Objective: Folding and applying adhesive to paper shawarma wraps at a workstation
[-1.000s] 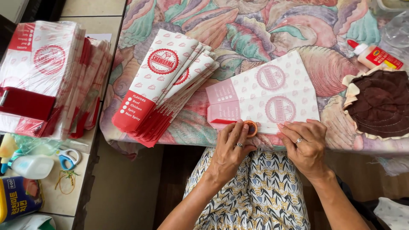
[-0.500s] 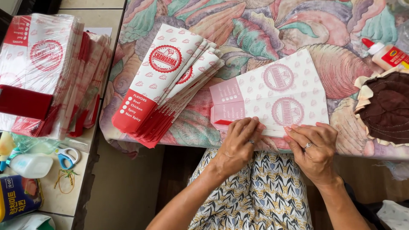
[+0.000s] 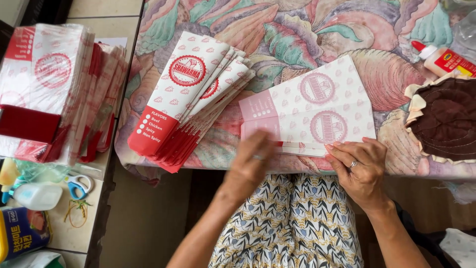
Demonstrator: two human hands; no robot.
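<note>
Folding step judged to be in hand: a flat paper sheet [image 3: 310,111], white with pale red print and two round emblems, lies on the floral cloth [image 3: 317,34] at the near table edge, and its lower flap is being pressed down. Left hand [image 3: 253,161] is laid on the flap at about 7 o'clock of the sheet; it is motion-blurred, so whether it pinches the paper or only rubs flat over it cannot be told. Right hand [image 3: 359,166], ringed, is set at 5 o'clock of the sheet, fingers spread flat on the edge, pressing and closed around nothing.

Finished sleeves [image 3: 191,97], fanned in a pile, are seen at 9 o'clock of the sheet, just beside it and overlapping the cloth edge. A wrapped stack [image 3: 49,87] of the same printed paper is well apart at far 9 o'clock on the side counter. A glue bottle [image 3: 444,58] lies at 2 o'clock, and a brown pad [image 3: 446,124] at 3 o'clock. Scissors [image 3: 77,184] are noted at 8 o'clock on the counter.

Next move, by judgement: the crease would need even pressure along the whole flap, edges kept aligned, with the sheet held steady by the right hand.
</note>
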